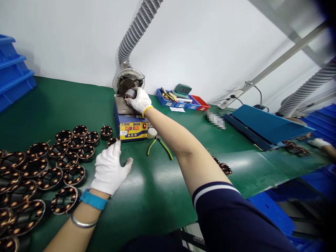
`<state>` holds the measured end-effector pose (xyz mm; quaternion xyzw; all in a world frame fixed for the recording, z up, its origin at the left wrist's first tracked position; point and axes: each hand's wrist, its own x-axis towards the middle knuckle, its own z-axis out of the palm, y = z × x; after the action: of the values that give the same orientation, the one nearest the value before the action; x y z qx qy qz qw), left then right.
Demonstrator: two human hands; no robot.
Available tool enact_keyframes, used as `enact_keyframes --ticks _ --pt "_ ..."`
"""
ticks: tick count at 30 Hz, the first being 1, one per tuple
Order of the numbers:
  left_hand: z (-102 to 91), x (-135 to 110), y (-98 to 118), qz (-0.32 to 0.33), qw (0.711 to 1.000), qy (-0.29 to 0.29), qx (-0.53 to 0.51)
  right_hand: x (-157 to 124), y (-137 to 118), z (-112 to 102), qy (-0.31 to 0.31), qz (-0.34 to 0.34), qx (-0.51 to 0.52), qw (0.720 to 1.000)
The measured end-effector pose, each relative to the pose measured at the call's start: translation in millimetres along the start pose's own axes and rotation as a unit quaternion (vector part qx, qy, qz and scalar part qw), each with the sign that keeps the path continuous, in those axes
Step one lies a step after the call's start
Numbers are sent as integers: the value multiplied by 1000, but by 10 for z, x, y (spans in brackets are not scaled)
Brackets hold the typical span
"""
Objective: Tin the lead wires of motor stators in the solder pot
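My right hand [140,100], in a white glove, is stretched out and closed round a wound stator ring [129,93], holding it over the tray of a blue and yellow solder pot [131,126]. My left hand [110,169], also gloved, lies flat on the green mat with fingers apart, holding nothing. It rests just right of a crowd of several black stator rings with copper windings [49,164]. One ring [112,141] lies right at its fingertips.
A fume duct with a round grille [128,82] hangs behind the solder pot. Green-handled cutters [159,144] lie on the mat. Small blue and red bins [182,99] stand at the back, blue crates [13,73] at far left. Another person's gloved hand [319,142] shows at right.
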<state>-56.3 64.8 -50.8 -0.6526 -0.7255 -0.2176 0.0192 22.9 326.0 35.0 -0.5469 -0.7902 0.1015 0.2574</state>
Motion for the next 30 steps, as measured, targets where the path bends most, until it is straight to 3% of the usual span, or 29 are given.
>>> enact_keyframes --ticks 3,8,11,17,22,25,30 --pt "-37 5 18 -12 1000 9 -6 4 9 11 4 -4 2 1000" --pt "-78 16 31 -10 1000 -26 2 29 13 6 9 -8 4 1000" --pt "-71 -13 27 1 1000 4 -18 61 -8 -23 12 -12 8 1000" --pt "-53 -66 44 91 987 75 -110 25 -32 -13 -5 -11 -3 1000" --pt "-80 -53 35 57 986 126 -94 18 -16 5 8 -10 22 1000" --pt "-72 -32 36 21 996 63 -54 55 -35 -103 26 -14 60 998" --pt "-103 30 21 -44 991 -121 -41 -181 25 -562 -21 -11 156 988"
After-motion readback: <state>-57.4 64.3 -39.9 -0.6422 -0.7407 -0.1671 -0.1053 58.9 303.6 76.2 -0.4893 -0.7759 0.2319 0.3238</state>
